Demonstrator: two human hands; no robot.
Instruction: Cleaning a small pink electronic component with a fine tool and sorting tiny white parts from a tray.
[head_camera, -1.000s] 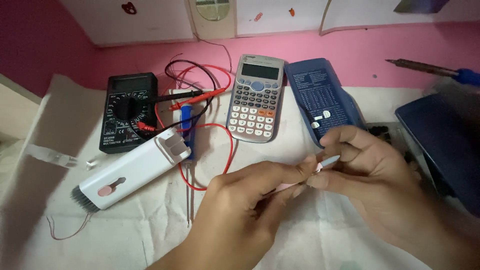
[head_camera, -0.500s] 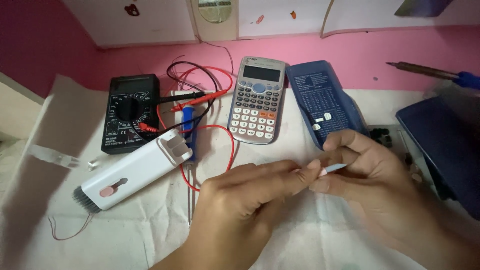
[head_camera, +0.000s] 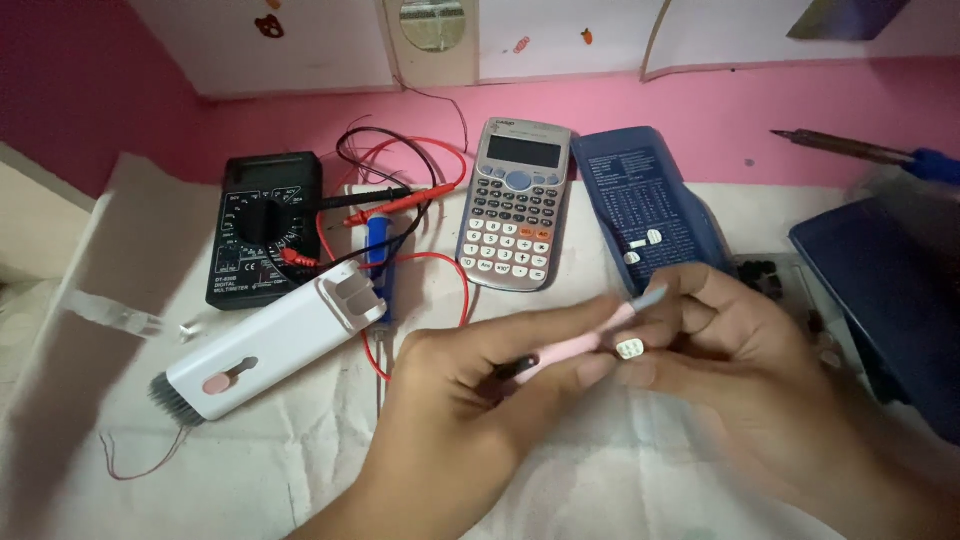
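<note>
Both my hands meet over the white cloth (head_camera: 250, 460) at the centre right. My left hand (head_camera: 470, 400) grips a slim pink pen-shaped tool (head_camera: 580, 348) with a dark end and a pale tip. My right hand (head_camera: 740, 370) pinches the tool's pale tip end between thumb and fingers. Just left of my hands lies a white cleaning-kit case (head_camera: 275, 340) with a brush at its lower end.
A black multimeter (head_camera: 262, 228) with red and black leads (head_camera: 400, 200) lies at the back left. A grey calculator (head_camera: 515, 205) and its blue cover (head_camera: 645, 210) sit behind my hands. A soldering iron (head_camera: 860, 152) and a dark blue case (head_camera: 885, 290) are at the right.
The camera has tipped a little lower. My hands have shifted slightly and the pink tool now shows more fully between them, still held at both ends.
</note>
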